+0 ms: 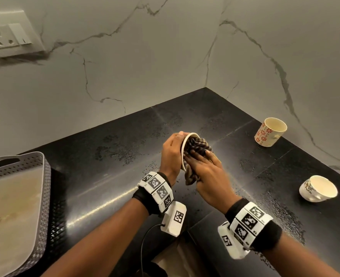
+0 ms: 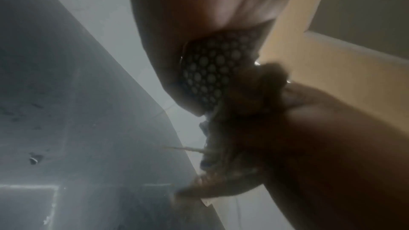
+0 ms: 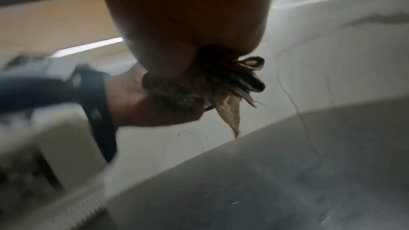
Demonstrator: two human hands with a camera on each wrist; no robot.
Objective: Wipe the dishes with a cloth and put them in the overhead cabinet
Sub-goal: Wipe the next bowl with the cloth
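Above the black counter, my left hand (image 1: 172, 152) grips a cup (image 1: 185, 143) tipped on its side, white rim towards the right. My right hand (image 1: 203, 166) holds a brown striped cloth (image 1: 197, 143) and presses it into the cup's mouth; the cloth's tail hangs below. In the left wrist view the cup (image 2: 208, 73) shows a dark wall with pale dots under my palm, with the cloth (image 2: 241, 128) bunched against it. The right wrist view shows the cloth (image 3: 228, 80) sticking out of my fist beside the left hand (image 3: 132, 107).
A red-flowered cup (image 1: 270, 131) stands tilted at the back right by the marble wall. A white cup with gold markings (image 1: 317, 188) lies on its side near the right. A grey perforated basket (image 1: 45, 176) sits at the left. Water drops speckle the counter (image 1: 115, 156).
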